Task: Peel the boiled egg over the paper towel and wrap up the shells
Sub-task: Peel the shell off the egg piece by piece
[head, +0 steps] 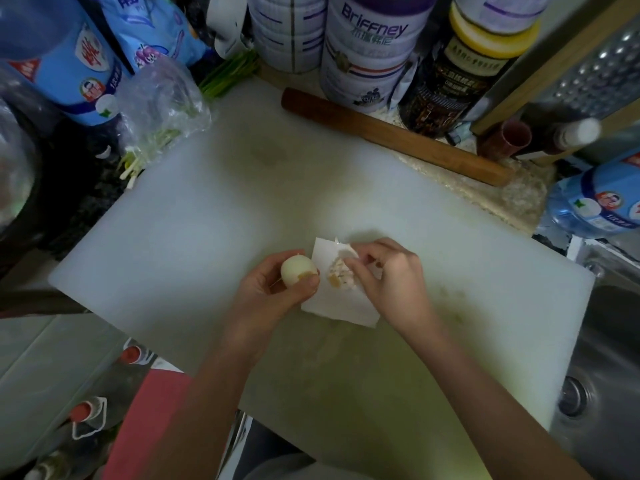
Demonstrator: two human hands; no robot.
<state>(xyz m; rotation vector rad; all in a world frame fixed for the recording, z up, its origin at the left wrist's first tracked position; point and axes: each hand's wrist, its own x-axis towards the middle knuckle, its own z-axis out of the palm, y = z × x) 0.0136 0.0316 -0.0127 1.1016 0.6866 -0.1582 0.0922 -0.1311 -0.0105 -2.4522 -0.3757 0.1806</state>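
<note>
Head view: left hand (273,292) grips egg (296,270), right hand (391,271) pinches paper towel (332,306) holding shells (341,275).

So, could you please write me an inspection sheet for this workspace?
Surface: white cutting board, faintly stained.
Job's things: egg mostly peeled; paper towel on the board; shells heaped on it.
Clutter: rolling pin, tins and bagged greens along the far edge.
Grippers: left hand holds the egg; right hand pinches a white scrap above the shells, towel corner or shell unclear.
Cables: nothing seen.
Surroundings: steel sink at right.
</note>
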